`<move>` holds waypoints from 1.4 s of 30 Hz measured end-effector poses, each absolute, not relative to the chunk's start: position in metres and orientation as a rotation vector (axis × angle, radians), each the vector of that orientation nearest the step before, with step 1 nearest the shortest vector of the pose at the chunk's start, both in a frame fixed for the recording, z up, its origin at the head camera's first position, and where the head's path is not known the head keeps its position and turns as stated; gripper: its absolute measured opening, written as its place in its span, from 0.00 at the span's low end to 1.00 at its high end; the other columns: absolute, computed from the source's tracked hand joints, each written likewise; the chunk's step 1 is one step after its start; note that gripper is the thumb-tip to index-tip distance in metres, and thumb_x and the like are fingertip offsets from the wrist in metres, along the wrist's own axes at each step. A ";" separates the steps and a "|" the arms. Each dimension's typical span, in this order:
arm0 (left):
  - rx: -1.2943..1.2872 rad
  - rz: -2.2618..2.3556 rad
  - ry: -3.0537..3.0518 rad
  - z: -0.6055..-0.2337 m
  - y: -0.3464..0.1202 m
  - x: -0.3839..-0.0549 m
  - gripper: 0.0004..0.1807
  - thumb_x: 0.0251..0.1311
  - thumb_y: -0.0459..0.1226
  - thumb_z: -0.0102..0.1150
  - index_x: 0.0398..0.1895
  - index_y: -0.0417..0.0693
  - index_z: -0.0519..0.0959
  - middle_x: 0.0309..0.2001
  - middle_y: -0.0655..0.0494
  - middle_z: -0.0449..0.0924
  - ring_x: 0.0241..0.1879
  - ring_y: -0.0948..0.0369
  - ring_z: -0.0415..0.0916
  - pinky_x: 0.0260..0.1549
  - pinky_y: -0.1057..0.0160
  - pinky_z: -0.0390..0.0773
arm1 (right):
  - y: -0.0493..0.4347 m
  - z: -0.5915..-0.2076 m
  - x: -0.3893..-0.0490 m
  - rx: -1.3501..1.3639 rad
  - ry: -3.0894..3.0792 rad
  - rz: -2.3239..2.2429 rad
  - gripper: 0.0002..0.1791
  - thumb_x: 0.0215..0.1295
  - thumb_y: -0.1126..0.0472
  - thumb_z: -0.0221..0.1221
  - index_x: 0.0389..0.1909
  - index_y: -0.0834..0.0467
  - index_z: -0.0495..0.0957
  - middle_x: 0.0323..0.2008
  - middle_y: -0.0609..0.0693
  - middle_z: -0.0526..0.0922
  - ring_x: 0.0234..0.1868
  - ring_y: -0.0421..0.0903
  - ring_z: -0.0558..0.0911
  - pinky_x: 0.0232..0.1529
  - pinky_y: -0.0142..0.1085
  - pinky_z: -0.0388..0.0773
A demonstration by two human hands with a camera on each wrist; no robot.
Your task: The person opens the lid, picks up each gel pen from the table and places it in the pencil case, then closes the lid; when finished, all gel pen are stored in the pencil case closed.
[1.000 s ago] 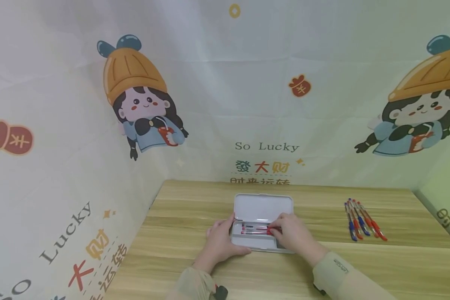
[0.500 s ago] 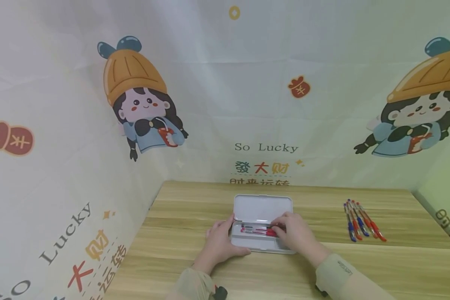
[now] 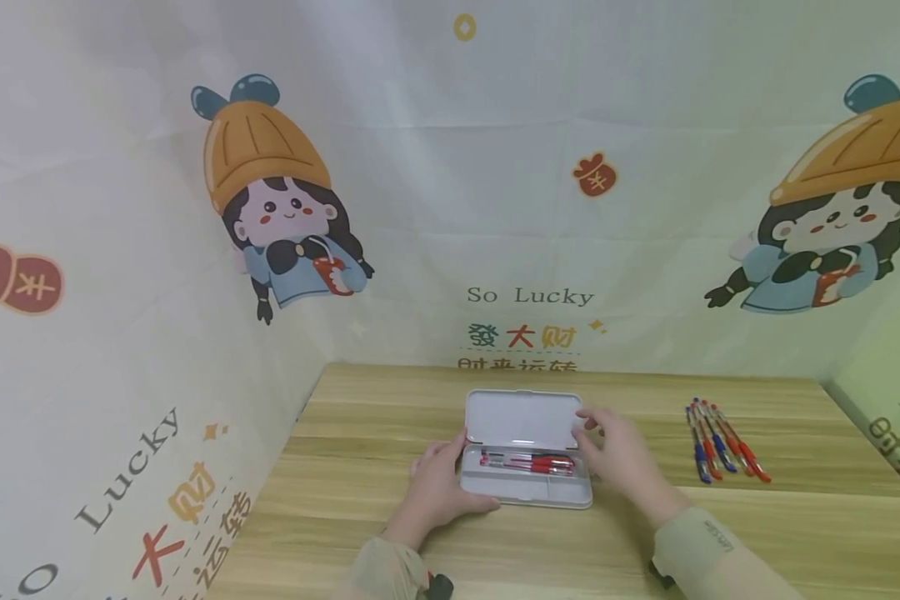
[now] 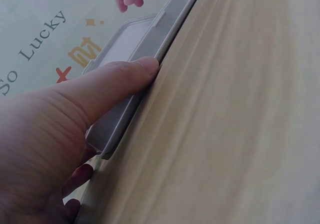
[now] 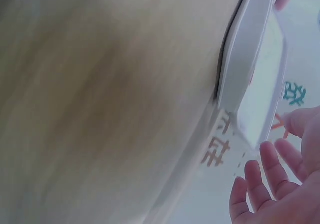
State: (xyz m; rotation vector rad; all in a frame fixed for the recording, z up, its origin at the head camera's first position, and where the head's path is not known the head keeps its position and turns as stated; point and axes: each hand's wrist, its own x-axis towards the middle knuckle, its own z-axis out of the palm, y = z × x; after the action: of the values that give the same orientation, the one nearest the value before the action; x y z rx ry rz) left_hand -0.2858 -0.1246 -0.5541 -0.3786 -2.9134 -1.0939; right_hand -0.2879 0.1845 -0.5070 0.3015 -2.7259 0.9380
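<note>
A white pencil case (image 3: pixel 507 486) lies with its lid (image 3: pixel 523 418) raised in the head view. Red gel pens (image 3: pixel 540 463) rest side by side in its rear compartment. My left hand (image 3: pixel 438 488) grips the case's left end, the thumb along the front edge; the left wrist view shows that thumb (image 4: pixel 145 66) pressing on the rim. Beside the lid's right edge is my right hand (image 3: pixel 618 454), fingers spread and holding nothing. In the right wrist view its fingers (image 5: pixel 272 166) are apart and loosely bent near the lid; whether they touch it I cannot tell.
Several gel pens (image 3: pixel 723 442) with red and blue grips lie fanned out on the wooden table (image 3: pixel 390 400), right of the case. A printed cloth (image 3: pixel 420 167) hangs behind the table and at both sides.
My right hand has let go of a red pen in the rear compartment and moved up and right to the lid's edge. The left hand has stayed on the case.
</note>
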 end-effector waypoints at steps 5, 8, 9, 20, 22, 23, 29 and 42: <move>-0.378 -1.088 -2.911 -0.554 -0.126 -0.286 0.75 0.35 0.60 0.92 0.87 0.43 0.62 0.75 0.41 0.78 0.75 0.43 0.69 0.72 0.35 0.62 | 0.200 -0.504 -0.290 0.245 -2.711 0.945 0.26 0.76 0.60 0.66 0.69 0.69 0.78 0.54 0.67 0.87 0.54 0.66 0.85 0.57 0.63 0.84; -0.375 -1.088 -2.912 -0.554 -0.126 -0.286 0.74 0.35 0.60 0.92 0.87 0.44 0.62 0.75 0.42 0.78 0.74 0.43 0.69 0.71 0.36 0.62 | 0.210 -0.502 -0.291 0.200 -2.718 0.938 0.27 0.77 0.60 0.64 0.71 0.70 0.76 0.56 0.69 0.86 0.56 0.68 0.85 0.58 0.64 0.84; -0.372 -1.087 -2.917 -0.555 -0.126 -0.286 0.74 0.36 0.60 0.92 0.87 0.45 0.62 0.75 0.43 0.78 0.75 0.43 0.69 0.71 0.36 0.62 | 0.214 -0.501 -0.290 0.187 -2.721 0.934 0.28 0.78 0.59 0.64 0.71 0.70 0.75 0.56 0.70 0.86 0.56 0.68 0.85 0.58 0.64 0.84; -0.375 -1.092 -2.910 -0.558 -0.125 -0.288 0.75 0.35 0.59 0.92 0.87 0.45 0.62 0.75 0.43 0.78 0.74 0.43 0.68 0.73 0.35 0.61 | 0.262 -0.495 -0.283 0.040 -2.756 0.846 0.31 0.82 0.52 0.60 0.75 0.69 0.72 0.60 0.72 0.84 0.58 0.71 0.83 0.52 0.63 0.83; -0.372 -1.093 -2.913 -0.559 -0.126 -0.288 0.75 0.35 0.59 0.92 0.87 0.45 0.62 0.75 0.43 0.78 0.75 0.43 0.68 0.73 0.35 0.61 | 0.269 -0.495 -0.282 0.025 -2.744 0.849 0.31 0.82 0.52 0.59 0.74 0.70 0.72 0.60 0.73 0.84 0.58 0.71 0.83 0.52 0.63 0.82; -0.370 -1.092 -2.914 -0.559 -0.126 -0.288 0.75 0.35 0.59 0.92 0.88 0.46 0.62 0.75 0.43 0.78 0.75 0.44 0.68 0.73 0.36 0.61 | 0.273 -0.496 -0.281 0.018 -2.738 0.848 0.31 0.82 0.52 0.59 0.74 0.70 0.73 0.60 0.73 0.84 0.58 0.71 0.83 0.52 0.64 0.82; -0.359 -1.102 -2.918 -0.560 -0.127 -0.289 0.75 0.35 0.60 0.92 0.88 0.48 0.61 0.75 0.44 0.78 0.75 0.44 0.68 0.73 0.36 0.61 | 0.292 -0.501 -0.279 -0.017 -2.737 0.820 0.31 0.82 0.53 0.58 0.72 0.73 0.73 0.59 0.74 0.83 0.55 0.70 0.84 0.51 0.62 0.82; -0.363 -1.083 -2.925 -0.554 -0.125 -0.285 0.74 0.36 0.59 0.92 0.88 0.46 0.62 0.75 0.41 0.77 0.75 0.43 0.69 0.72 0.35 0.62 | 0.332 -0.511 -0.277 -0.111 -2.709 0.770 0.29 0.81 0.56 0.57 0.69 0.77 0.73 0.56 0.81 0.81 0.48 0.72 0.85 0.41 0.58 0.85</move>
State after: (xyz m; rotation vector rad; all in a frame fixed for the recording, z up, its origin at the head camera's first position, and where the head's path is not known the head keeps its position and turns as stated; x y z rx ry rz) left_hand -0.2853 -0.1255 -0.5544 -0.3635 -2.9249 -1.0831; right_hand -0.2770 0.3318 -0.5108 -0.1106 -2.7089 0.7700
